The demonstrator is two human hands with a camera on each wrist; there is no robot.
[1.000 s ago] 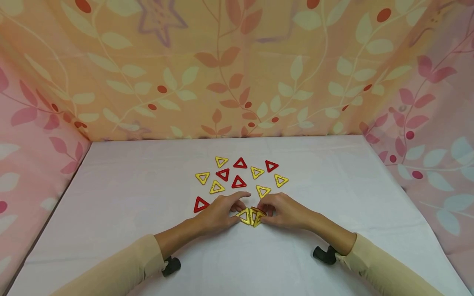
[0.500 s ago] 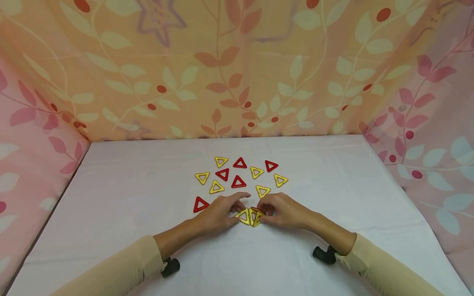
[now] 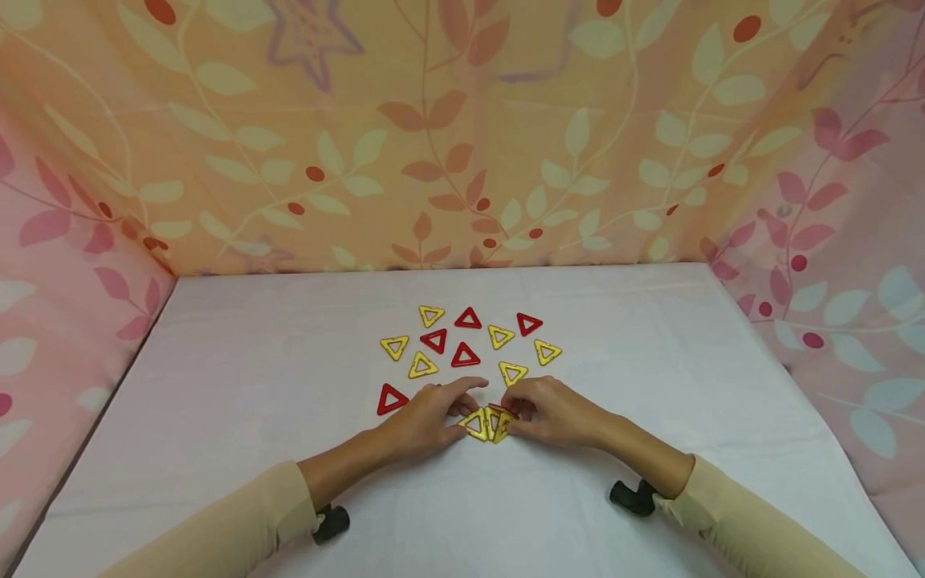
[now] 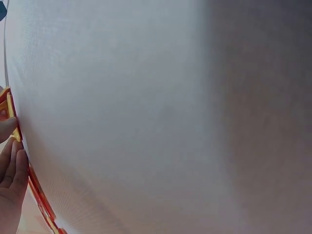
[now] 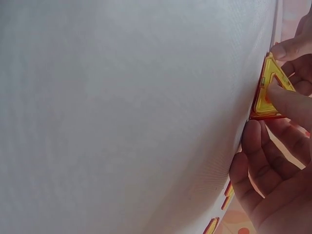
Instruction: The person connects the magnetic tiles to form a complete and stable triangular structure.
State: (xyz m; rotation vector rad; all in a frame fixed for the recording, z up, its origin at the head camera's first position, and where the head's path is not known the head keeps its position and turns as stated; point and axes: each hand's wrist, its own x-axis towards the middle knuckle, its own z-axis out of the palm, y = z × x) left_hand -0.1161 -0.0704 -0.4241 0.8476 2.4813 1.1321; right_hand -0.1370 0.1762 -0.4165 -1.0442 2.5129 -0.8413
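In the head view, yellow triangular magnetic tiles point(image 3: 488, 425) stand joined at their edges in a small tilted cluster on the white cloth. My right hand point(image 3: 552, 412) pinches the cluster's right side, thumb on the front and fingers behind. From the left, my left hand point(image 3: 432, 415) holds the outer corner of the left tile between thumb and curled fingers, its index finger stretched out above. The right wrist view shows the right thumb pressed on a yellow tile point(image 5: 261, 95) with a reddish edge below it. Only part of the left hand point(image 4: 10, 185) enters the left wrist view.
Loose yellow tiles point(image 3: 431, 366) and red tiles point(image 3: 466, 364) lie scattered flat beyond the hands. One red tile point(image 3: 383, 401) is beside the left hand, partly covered. White cloth point(image 3: 238, 361) covers the table; patterned curtains point(image 3: 361, 193) hang at the back and sides.
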